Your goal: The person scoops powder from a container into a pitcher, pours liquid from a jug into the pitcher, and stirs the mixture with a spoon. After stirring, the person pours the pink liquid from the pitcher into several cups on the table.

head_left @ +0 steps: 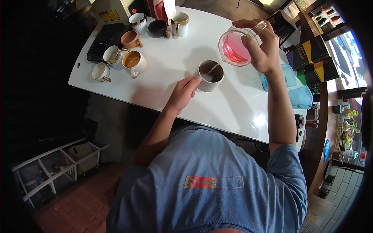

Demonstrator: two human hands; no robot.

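Observation:
My right hand grips a clear glass pitcher by its handle and holds it tilted above the table. Pink liquid lies inside it, and a thin stream runs from its spout into a light grey mug. The mug stands upright on the white table, its inside dark. On the mug's left side, my left hand is closed at the handle, which the fingers mostly hide.
Left on the table are several mugs, among them a white one with a tan inside, a brown one and a black one. A black tray lies behind them. Light blue containers stand at the right edge.

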